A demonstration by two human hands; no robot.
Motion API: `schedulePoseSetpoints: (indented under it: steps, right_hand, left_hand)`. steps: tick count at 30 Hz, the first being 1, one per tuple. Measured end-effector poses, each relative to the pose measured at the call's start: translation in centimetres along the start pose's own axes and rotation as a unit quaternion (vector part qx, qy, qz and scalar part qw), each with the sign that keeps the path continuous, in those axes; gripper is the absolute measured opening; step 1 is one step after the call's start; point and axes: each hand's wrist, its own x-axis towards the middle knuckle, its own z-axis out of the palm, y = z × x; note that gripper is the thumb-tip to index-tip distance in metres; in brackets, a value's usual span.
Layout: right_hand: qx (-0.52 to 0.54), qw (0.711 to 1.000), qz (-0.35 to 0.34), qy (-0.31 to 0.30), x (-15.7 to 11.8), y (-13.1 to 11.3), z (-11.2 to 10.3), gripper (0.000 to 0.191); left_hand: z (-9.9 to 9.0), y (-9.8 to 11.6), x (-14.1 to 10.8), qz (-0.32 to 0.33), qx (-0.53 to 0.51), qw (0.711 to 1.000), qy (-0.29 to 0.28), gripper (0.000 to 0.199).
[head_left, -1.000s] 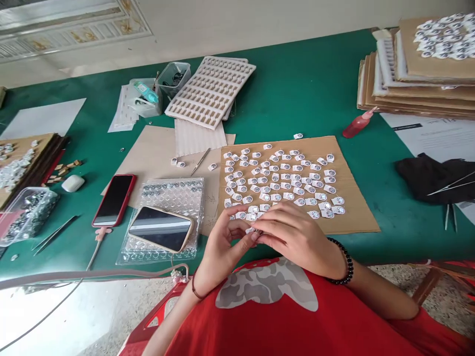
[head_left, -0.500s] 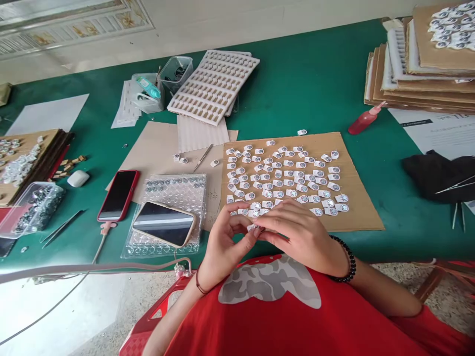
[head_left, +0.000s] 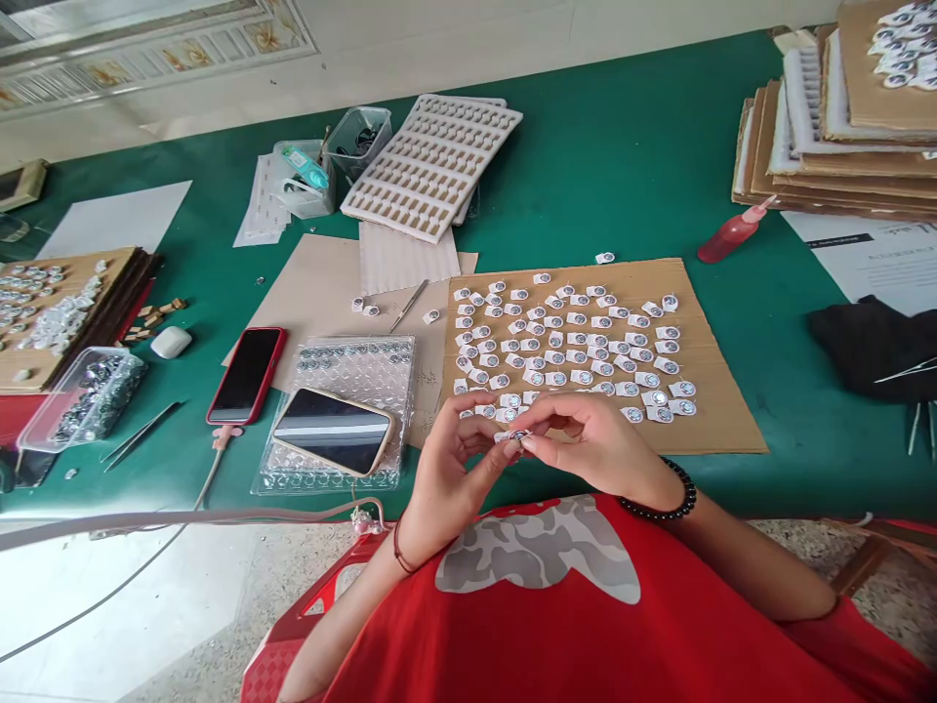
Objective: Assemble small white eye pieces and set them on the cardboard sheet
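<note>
My left hand [head_left: 448, 467] and my right hand [head_left: 590, 441] meet at the near edge of the green table [head_left: 622, 166]. Their fingertips pinch one small round piece on a white tab [head_left: 518, 436] between them. Just beyond lies a cardboard sheet [head_left: 703, 410] covered with several rows of the same small tabbed pieces [head_left: 563, 342]. My right wrist wears a dark bead bracelet, my left a thin red band.
A clear blister tray [head_left: 344, 366] with a tan-cased phone [head_left: 333, 432] on it lies left of my hands, next to a red phone [head_left: 245, 374]. Tweezers [head_left: 139, 433], a white foam tray [head_left: 431, 166], a red bottle [head_left: 732, 234] and stacked cardboard [head_left: 827, 146] surround the area.
My right hand's fingers have lifted and spread a little, exposing the small piece held between both hands. The view has shifted slightly left.
</note>
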Motion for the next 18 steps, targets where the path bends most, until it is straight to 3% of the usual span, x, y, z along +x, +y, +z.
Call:
schedulePoseSetpoints:
  steps: [9,12,18]
  right_hand:
    - [0.153,0.985,0.082,0.021,0.8,1.1,0.3,0.027]
    - [0.189,0.977,0.091,0.029,0.9,1.4,0.4,0.029]
    - [0.235,0.967,0.093,0.039,0.7,1.7,0.3,0.026]
  left_hand:
    - [-0.4,-0.2,-0.4,0.001,-0.116,0.993,-0.017,0.04]
    - [-0.5,-0.3,-0.6,0.006,-0.118,0.993,-0.009,0.041]
    - [-0.3,0.0,-0.5,0.032,-0.113,0.992,-0.045,0.045]
